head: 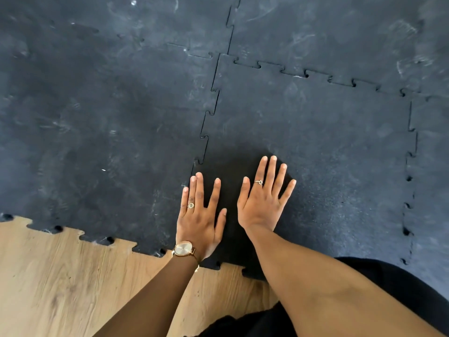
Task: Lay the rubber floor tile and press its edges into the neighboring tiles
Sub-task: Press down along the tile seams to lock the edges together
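A black rubber floor tile (315, 142) with jigsaw edges lies flat in the middle right of the head view. Its left seam (206, 122), far seam (306, 74) and right seam (410, 166) sit interlocked with neighbouring tiles. My left hand (199, 215) rests flat, fingers spread, at the tile's near left corner, right by the left seam. My right hand (263, 198) lies flat beside it on the same tile, fingers apart. Neither hand holds anything.
More dark rubber tiles cover the floor to the left (97, 130), far side (328, 27) and right (432, 166). Bare wood-look flooring (73, 288) shows along the near edge. My dark clothing (388, 300) fills the bottom right corner.
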Motion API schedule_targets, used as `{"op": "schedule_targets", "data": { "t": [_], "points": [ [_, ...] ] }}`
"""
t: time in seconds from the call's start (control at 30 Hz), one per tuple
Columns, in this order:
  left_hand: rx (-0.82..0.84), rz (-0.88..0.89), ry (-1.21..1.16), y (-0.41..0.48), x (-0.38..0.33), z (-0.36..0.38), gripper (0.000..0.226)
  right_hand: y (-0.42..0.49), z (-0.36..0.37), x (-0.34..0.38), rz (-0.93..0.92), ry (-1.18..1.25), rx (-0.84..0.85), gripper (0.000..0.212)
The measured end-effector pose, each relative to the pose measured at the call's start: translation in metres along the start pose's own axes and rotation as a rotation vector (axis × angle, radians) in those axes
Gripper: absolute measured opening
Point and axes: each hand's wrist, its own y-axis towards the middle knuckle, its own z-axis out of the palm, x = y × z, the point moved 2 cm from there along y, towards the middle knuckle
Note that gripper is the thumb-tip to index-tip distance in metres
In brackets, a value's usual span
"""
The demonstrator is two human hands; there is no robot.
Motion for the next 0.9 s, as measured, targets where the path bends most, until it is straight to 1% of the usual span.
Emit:
{"op": "schedule_targets", "data": {
  "t": [0.07,0.13,0.17,0.23,0.3,0.33,0.4,0.47,0.5,0.6,0.67,0.73,0.83,0.9],
  "points": [
    [-0.064,-0.034,-0.056,0.011,0.001,-0.01,0.06,0.0,0.0,0.0,-0.001,0.014,0.006,0.062],
    [-0.202,-0.113,-0.182,0.036,0.003,-0.028,0.055,0.0,0.002,0.0,-0.005,0.009,0.005,0.062],
    [-0.264,-0.118,-0.254,0.054,0.003,-0.038,0.054,0.0,0.003,0.0,-0.004,0.006,0.001,0.062],
    [-0.315,-0.013,-0.346,0.101,-0.002,-0.056,0.057,0.001,0.003,-0.001,0.0,0.015,-0.008,0.062],
    [-0.238,0.067,-0.338,0.154,-0.012,-0.06,0.064,0.001,0.003,-0.001,0.004,0.016,-0.023,0.062],
    [-0.18,0.057,-0.293,0.177,-0.014,-0.057,0.068,0.001,0.003,-0.001,0.006,0.016,-0.029,0.062],
    [-0.093,-0.023,-0.132,0.202,-0.012,-0.041,0.074,0.002,0.003,-0.001,0.006,0.021,-0.036,0.062],
    [-0.06,-0.059,0.026,0.204,-0.008,-0.025,0.079,0.002,0.003,-0.001,0.004,0.01,-0.04,0.062],
    [-0.062,-0.054,0.046,0.202,-0.006,-0.023,0.081,0.002,0.003,0.0,0.005,0.009,-0.037,0.062],
    [-0.055,-0.033,0.018,0.206,-0.008,-0.027,0.081,0.002,0.0,0.0,0.012,0.015,-0.033,0.062],
    [-0.042,-0.02,-0.042,0.203,-0.007,-0.03,0.08,0.001,0.0,-0.001,0.008,0.02,-0.03,0.062],
    [-0.049,0.022,-0.095,0.179,-0.003,-0.024,0.073,0.0,0.0,-0.002,0.0,0.018,-0.038,0.062],
    [-0.088,0.089,-0.102,0.106,0.002,-0.011,0.058,0.0,0.001,-0.001,-0.008,0.02,-0.002,0.061],
    [-0.094,0.105,-0.111,0.069,0.001,-0.005,0.054,0.0,0.002,-0.002,-0.015,0.032,0.004,0.061]
  ]
}}
